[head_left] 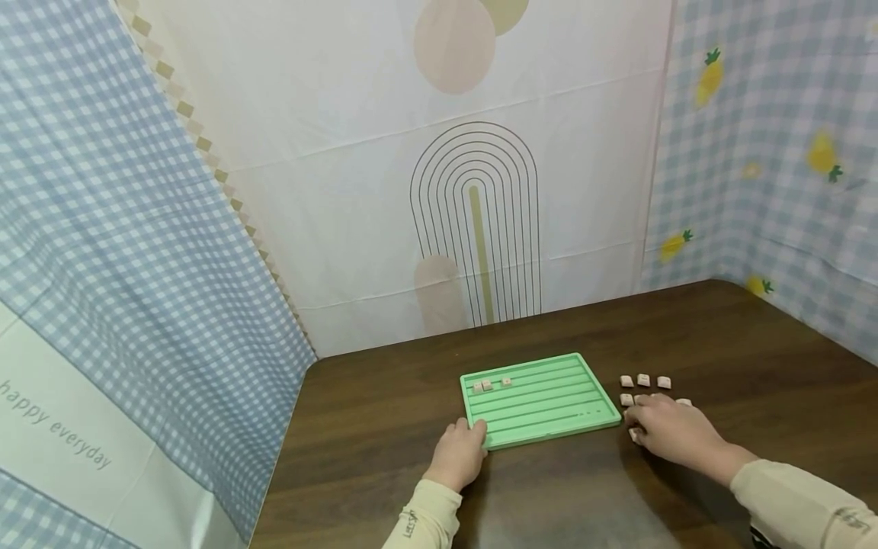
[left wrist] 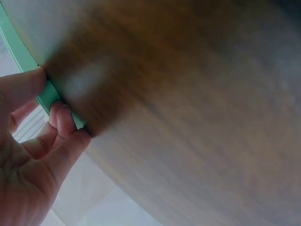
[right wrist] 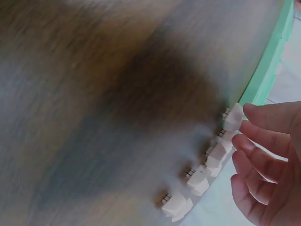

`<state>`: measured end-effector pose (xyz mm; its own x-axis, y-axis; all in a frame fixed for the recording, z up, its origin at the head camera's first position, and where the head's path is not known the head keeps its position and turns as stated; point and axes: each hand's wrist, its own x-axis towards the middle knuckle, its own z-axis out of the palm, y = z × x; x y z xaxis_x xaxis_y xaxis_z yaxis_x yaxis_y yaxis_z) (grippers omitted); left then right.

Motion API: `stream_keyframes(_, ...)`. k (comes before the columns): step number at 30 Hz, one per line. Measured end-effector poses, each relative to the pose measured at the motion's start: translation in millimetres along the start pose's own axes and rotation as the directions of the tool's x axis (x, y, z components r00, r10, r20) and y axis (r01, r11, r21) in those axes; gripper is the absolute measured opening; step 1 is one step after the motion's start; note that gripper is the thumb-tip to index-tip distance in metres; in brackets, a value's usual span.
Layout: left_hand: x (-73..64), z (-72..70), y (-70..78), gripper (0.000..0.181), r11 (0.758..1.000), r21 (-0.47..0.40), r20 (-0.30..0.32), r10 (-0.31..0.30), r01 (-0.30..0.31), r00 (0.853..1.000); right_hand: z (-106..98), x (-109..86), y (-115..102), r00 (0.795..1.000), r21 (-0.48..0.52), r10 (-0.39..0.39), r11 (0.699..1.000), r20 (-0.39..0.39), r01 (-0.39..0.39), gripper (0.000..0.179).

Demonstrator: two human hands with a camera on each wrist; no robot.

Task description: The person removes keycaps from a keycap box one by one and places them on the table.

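A light green ridged tray (head_left: 542,404) lies on the table, with a few small pale keycaps (head_left: 487,385) in its upper left rows. My left hand (head_left: 458,454) grips the tray's near left corner; in the left wrist view its thumb and fingers (left wrist: 66,120) pinch the green rim. On the right, my right hand (head_left: 675,431) is bent over a group of pale keycaps (head_left: 643,380). Its thumb and forefinger touch one keycap (right wrist: 233,117) from two sides, at the near end of the group. Some keycaps are hidden under this hand. Small pins show beneath several of them.
The dark wooden table (head_left: 370,427) reaches to a cloth backdrop (head_left: 329,229) at the back. Checked curtains (head_left: 137,267) hang at the left and right. The tray's right edge lies close to the group of keycaps.
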<state>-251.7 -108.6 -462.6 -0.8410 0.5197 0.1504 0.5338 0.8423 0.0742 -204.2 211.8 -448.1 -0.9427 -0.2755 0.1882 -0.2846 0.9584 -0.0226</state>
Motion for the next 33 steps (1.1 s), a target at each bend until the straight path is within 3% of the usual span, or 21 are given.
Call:
stream_keyframes(12,-0.6,0.9,-1.2,0.021,1.0,-0.01,-0.012,0.006,-0.006,1.0,-7,25.4,-10,0.999,0.118,0.026,0.993,0.033,-0.03,0.012)
stream_keyframes(18,0.0,-0.1,-1.5,0.021,1.0,0.009,-0.013,0.003,-0.003,1.0,2,61.7,-30,0.997,0.185,0.078,0.98,-0.022,-0.072,0.024)
stream_keyframes(26,1.3,-1.7,-1.8,0.02,1.0,-0.001,0.006,-0.01,0.01,1.0,24,116.8,-57,0.997,0.236,0.078,0.969,0.01,-0.078,0.026)
stream_keyframes(33,3.3,-0.1,-1.9,0.02,1.0,0.027,0.01,-0.005,0.005,1.0,41,144.9,-79,0.996,0.201,0.077,0.976,0.034,-0.082,0.028)
